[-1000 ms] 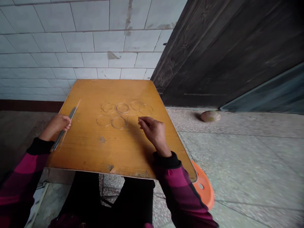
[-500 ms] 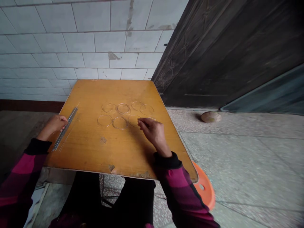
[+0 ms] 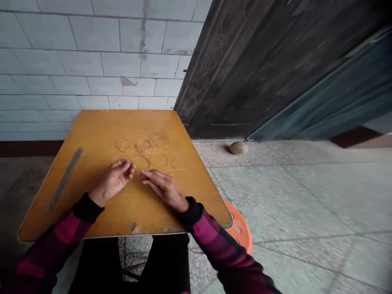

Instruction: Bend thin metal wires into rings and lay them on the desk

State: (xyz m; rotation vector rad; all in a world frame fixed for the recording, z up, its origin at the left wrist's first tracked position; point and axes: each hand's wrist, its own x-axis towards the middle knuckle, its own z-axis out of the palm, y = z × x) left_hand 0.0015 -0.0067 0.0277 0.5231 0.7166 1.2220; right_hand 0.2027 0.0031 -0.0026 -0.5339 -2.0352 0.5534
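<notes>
My left hand (image 3: 118,177) is over the table's middle, closed, with thumb and fingertips pinched together. Anything between them is too thin to make out. Just to its right hovers my right hand (image 3: 163,188), its fingers stretched toward the left fingertips and its thumb a little apart. I see nothing in it. Beyond both hands, several thin wire rings (image 3: 151,147) lie in two rough rows, some overlapping. The near-left rings are partly hidden by my left hand. A narrow bundle of straight grey wires (image 3: 66,178) lies slanted along the table's left side.
The yellow wooden table (image 3: 128,124) has a chipped near edge. It stands by a white tiled wall (image 3: 101,85) and a dark door (image 3: 232,81). An orange stool (image 3: 245,234) shows past the right corner. A roundish object (image 3: 239,148) lies on the floor.
My left hand has left the wire bundle and moved right to the table's middle. My right hand has moved from the near-right rings toward it. The view has turned right.
</notes>
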